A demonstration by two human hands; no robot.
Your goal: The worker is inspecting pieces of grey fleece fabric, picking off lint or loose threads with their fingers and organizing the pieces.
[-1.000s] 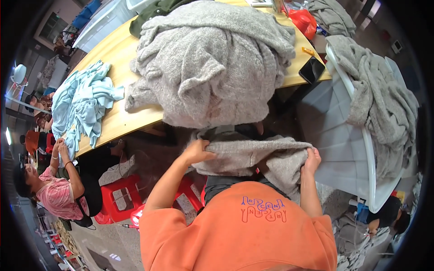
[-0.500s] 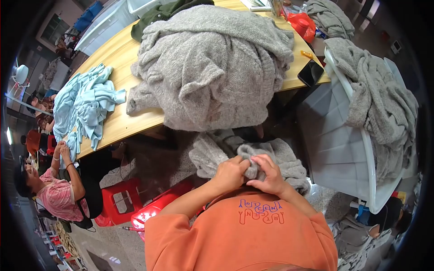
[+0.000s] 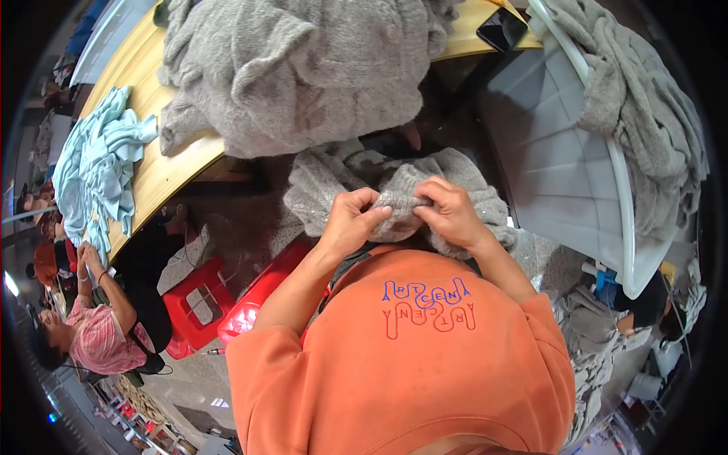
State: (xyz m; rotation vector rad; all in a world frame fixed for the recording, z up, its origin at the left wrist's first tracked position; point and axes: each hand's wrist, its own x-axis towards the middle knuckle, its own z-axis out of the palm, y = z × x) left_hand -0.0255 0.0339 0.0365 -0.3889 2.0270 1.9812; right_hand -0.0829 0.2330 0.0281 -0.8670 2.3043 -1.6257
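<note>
A grey knitted garment point(image 3: 322, 182) is draped over my lap below the table edge, its folds spreading to both sides. My left hand point(image 3: 353, 221) pinches its edge between thumb and fingers. A short way to the right, my right hand point(image 3: 453, 214) grips the same edge, so a small stretch of knit lies between the two hands. What kind of garment it is cannot be made out. Just beyond, a large heap of grey knitwear point(image 3: 303, 91) rests on the table and overhangs its near edge.
Light blue garments point(image 3: 102, 163) lie on the wooden table point(image 3: 174, 178) at left. A phone point(image 3: 501, 30) is at its right end. A grey plastic bin point(image 3: 557, 144) piled with knits point(image 3: 637, 98) stands right. Red stools point(image 3: 199, 303) and a seated person point(image 3: 106, 334) are at left.
My hands have moved apart from a bunched grip, spreading the garment's edge between them. The view has tipped down, so the table and heap sit higher in the picture.
</note>
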